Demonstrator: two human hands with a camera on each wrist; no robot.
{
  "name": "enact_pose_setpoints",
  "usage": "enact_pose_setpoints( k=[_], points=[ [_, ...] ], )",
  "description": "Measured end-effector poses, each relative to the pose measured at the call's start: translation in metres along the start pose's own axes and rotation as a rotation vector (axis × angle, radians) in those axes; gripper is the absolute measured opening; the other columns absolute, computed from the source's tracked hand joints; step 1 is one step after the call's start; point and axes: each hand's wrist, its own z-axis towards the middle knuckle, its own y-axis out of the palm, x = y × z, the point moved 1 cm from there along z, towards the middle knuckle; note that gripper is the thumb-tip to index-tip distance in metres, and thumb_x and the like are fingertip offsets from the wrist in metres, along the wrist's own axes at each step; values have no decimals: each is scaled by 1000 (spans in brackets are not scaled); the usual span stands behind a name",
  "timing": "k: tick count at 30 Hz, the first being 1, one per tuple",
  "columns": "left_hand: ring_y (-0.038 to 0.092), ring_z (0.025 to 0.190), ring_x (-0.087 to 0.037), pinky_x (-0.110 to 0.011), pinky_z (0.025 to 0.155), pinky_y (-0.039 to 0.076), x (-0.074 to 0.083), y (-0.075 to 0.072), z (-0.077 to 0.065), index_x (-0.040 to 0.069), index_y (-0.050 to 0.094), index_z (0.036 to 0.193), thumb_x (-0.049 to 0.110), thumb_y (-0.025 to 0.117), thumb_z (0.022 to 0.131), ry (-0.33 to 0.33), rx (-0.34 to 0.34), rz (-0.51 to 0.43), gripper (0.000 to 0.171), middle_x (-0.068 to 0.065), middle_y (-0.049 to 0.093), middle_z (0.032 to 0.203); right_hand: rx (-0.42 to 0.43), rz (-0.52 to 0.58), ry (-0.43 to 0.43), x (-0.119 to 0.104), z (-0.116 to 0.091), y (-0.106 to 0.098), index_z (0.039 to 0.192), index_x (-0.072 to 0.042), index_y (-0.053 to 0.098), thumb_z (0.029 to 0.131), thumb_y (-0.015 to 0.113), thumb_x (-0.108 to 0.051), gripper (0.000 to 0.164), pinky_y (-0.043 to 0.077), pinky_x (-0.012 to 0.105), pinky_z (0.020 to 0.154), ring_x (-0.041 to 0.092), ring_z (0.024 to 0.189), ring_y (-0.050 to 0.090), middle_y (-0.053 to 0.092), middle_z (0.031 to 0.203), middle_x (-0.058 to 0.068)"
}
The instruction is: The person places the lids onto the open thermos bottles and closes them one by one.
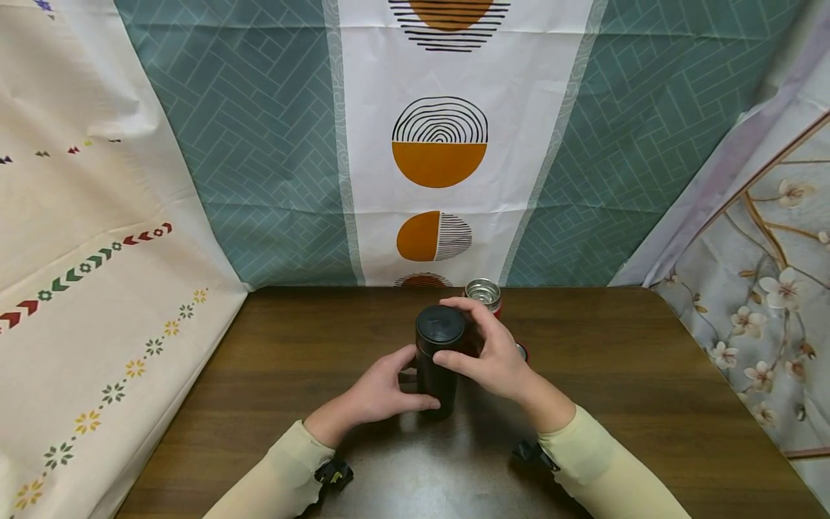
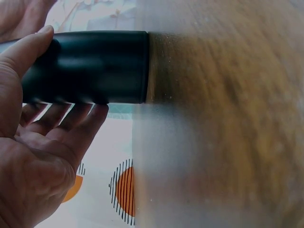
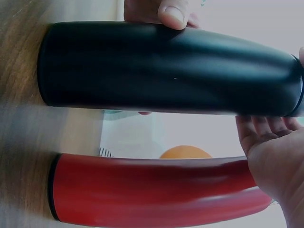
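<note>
One black flask [image 1: 437, 378] is standing upright on the counter [image 1: 311, 331], probably rigid and somewhat slippery, best held round its body: left hand [image 1: 379, 389] is gripping low, right hand [image 1: 488, 352] near the lid [image 1: 441, 324].

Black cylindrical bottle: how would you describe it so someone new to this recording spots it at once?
On the brown wood-grain table, just below the middle of the head view, the left hand and right hand both grip the upright, black cylindrical bottle. Its round black lid and black body set it apart from the silvery-topped red cylindrical bottle beyond the right hand.
</note>
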Motion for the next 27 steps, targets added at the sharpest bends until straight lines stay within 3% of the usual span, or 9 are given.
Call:
enact_pose_setpoints(
  k=[11, 18, 22, 27],
  points=[
    [68, 131, -18, -48, 113, 56, -3, 0, -1, 26, 60, 152, 27, 98, 90, 6, 5, 3, 73, 8, 71, 139, 72, -71, -29, 6, -2, 4, 151, -8, 53, 89, 96, -12, 76, 61, 31, 95, 22, 117, 71, 70, 133, 13],
    [67, 132, -17, -49, 113, 55, -1, 0, 0, 28, 60, 154, 25, 98, 89, -3, 2, 11, 76, 11, 70, 142, 82, -67, -41, 6, -1, 6, 153, -8, 50, 89, 97, -19, 81, 59, 29, 100, 23, 120, 70, 68, 138, 13],
    [68, 131, -17, -49, 112, 55, 0, 0, 0, 26, 62, 151, 25, 99, 88, -22, 5, 11, 73, 12, 72, 138, 26, -5, -58, 6, 0, 7, 161, -7, 44, 97, 90, -25, 82, 54, 38, 112, 38, 132, 64, 61, 151, 16],
    [68, 129, -16, -49, 112, 55, 1, 1, 1, 25, 63, 149, 27, 99, 87, -37, 7, 12, 71, 13, 73, 136, -78, 153, -93, 6, 2, 8, 170, -6, 34, 105, 78, -18, 79, 44, 53, 123, 57, 147, 48, 49, 163, 28]
  ],
)
